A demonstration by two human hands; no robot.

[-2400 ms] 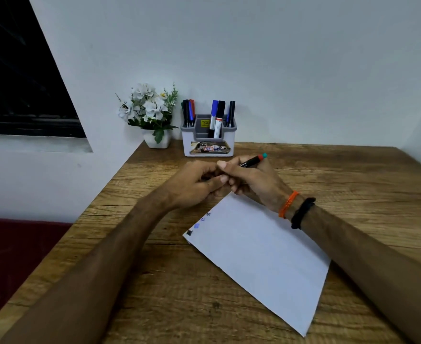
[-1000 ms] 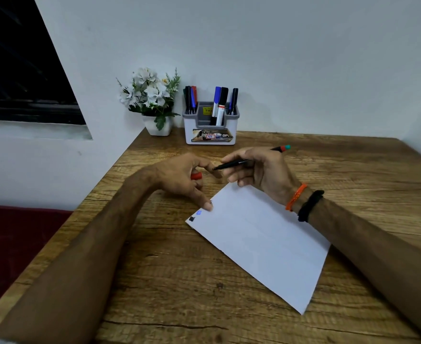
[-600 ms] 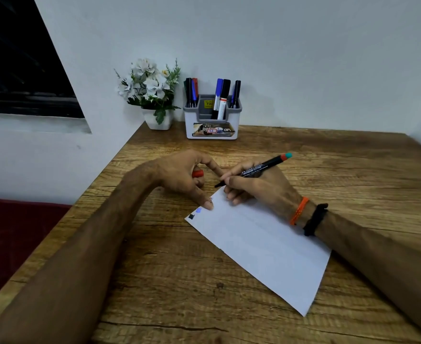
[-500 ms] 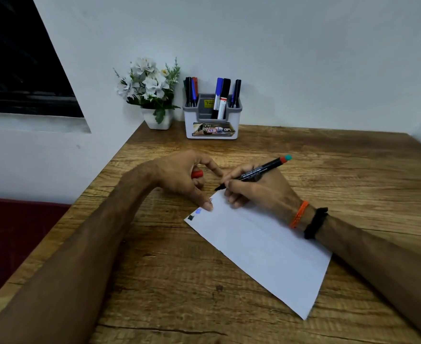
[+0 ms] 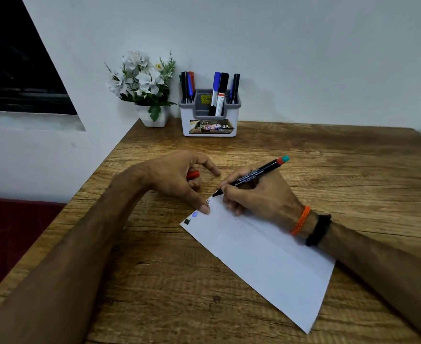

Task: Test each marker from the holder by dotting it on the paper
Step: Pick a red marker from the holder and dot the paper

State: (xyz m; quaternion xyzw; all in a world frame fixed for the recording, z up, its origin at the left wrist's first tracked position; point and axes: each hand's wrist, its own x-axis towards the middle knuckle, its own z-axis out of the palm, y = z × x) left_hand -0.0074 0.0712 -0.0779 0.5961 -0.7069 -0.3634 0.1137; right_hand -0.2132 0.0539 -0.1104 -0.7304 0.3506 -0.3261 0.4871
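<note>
black marker with red-and-teal end (image 5: 256, 175) sits pinched in the right hand (image 5: 261, 194), tip at the white paper sheet's (image 5: 266, 256) far corner. left of it, the left hand (image 5: 177, 180) curls around a red cap (image 5: 193, 174), one finger pressing the paper's edge.

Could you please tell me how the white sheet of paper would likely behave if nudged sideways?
The white sheet of paper looks thin and flat, so probably light and floppy. It might slide easily over the wooden table; the left hand pressing one fingertip near its corner suggests so.
</note>
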